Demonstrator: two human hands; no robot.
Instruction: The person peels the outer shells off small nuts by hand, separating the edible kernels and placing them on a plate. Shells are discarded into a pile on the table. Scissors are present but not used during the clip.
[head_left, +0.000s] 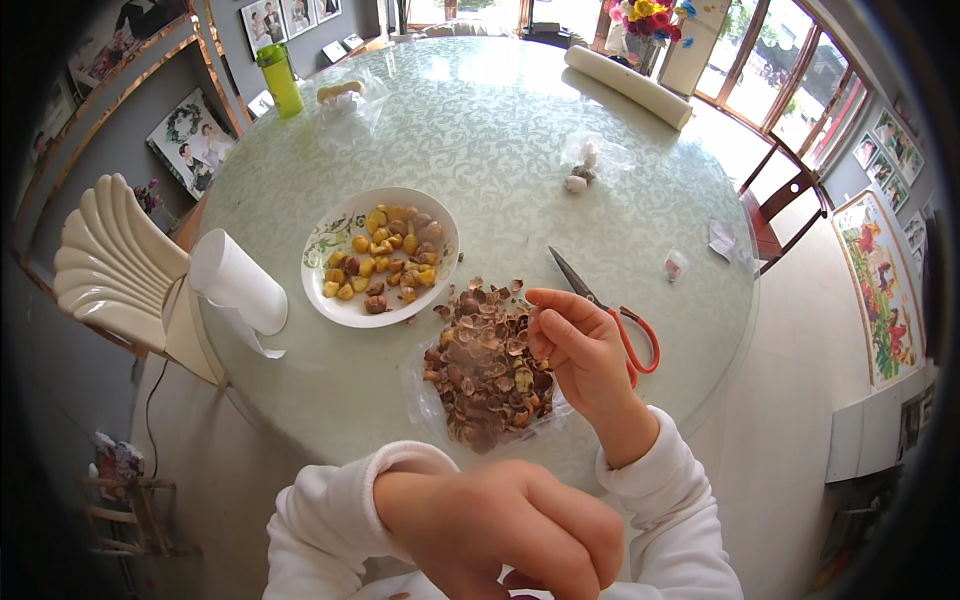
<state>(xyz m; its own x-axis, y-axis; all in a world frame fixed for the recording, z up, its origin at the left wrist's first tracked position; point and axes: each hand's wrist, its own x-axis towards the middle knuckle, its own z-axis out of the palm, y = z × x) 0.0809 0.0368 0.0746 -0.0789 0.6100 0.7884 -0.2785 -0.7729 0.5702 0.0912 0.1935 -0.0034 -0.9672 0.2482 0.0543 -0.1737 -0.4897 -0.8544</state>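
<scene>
My right hand (574, 337) is over the right side of a heap of brown chestnut shells (480, 367), its index finger and thumb slightly apart. I see nothing between them. The heap lies on a clear plastic bag (424, 401). Close to the camera, my left hand (502, 517) is bent inward with its fingers curled. Its fingertips are mostly hidden, so what it may hold cannot be made out. Beyond the heap to the left, a white floral plate (324, 289) carries peeled yellow chestnuts (381, 244) and some brown ones. Red-handled scissors (634, 341) lie beside my right hand, blades slightly parted.
A paper roll (240, 281) lies at the left of the round table (480, 157). Further back are a green bottle (280, 82), a plastic bag with food (349, 105), a smaller bag (589, 165) and a rolled cream sheet (630, 86). A small wrapper (673, 266) lies right.
</scene>
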